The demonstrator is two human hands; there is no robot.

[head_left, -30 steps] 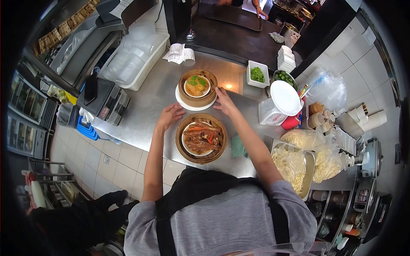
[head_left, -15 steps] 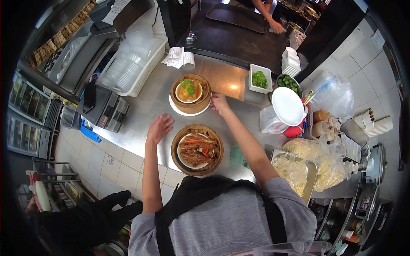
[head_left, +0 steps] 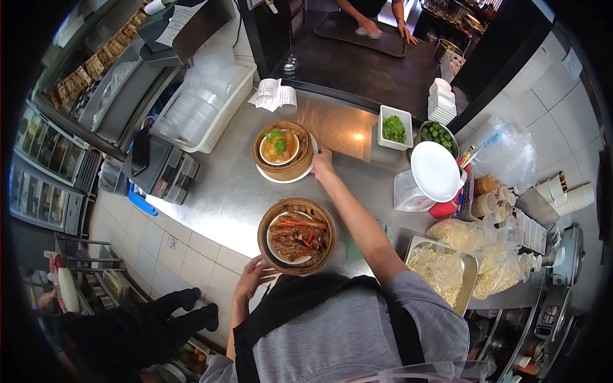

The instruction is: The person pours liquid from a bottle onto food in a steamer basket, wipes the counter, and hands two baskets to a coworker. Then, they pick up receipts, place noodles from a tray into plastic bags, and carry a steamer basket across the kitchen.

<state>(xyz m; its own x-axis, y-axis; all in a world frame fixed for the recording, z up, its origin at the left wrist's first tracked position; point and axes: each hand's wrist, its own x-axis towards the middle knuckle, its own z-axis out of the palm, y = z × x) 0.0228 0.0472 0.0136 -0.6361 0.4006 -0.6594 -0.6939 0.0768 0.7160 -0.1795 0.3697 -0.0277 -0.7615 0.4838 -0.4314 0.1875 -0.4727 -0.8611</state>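
Observation:
My right hand (head_left: 322,163) pinches the right rim of a white plate (head_left: 288,179). On that plate stands a bamboo steamer (head_left: 302,167) with a small white bowl (head_left: 279,147) of food in orange-brown sauce, topped with green herbs. Nearer my body is a second bamboo steamer (head_left: 327,241), close to the counter's front edge. It holds a white bowl of what look like braised chicken feet (head_left: 297,236) with red strips. My left hand (head_left: 254,277) is low at this steamer's front left side, fingers extended and apart, fingertips right by its wall.
Printed slips (head_left: 273,95) lie behind the steamers. A white basket (head_left: 211,137) of plastic tubs stands left. Rightward are a herb container (head_left: 394,127), a bowl of green fruit (head_left: 438,135), stacked white plates (head_left: 435,171) and noodle bags (head_left: 440,271). Across the ledge, another person wipes a tray (head_left: 361,41).
My left hand has moved from the counter between the steamers down toward my body, beside the front steamer. My right hand stays at the plate. The other person's hands have moved onto the dark tray.

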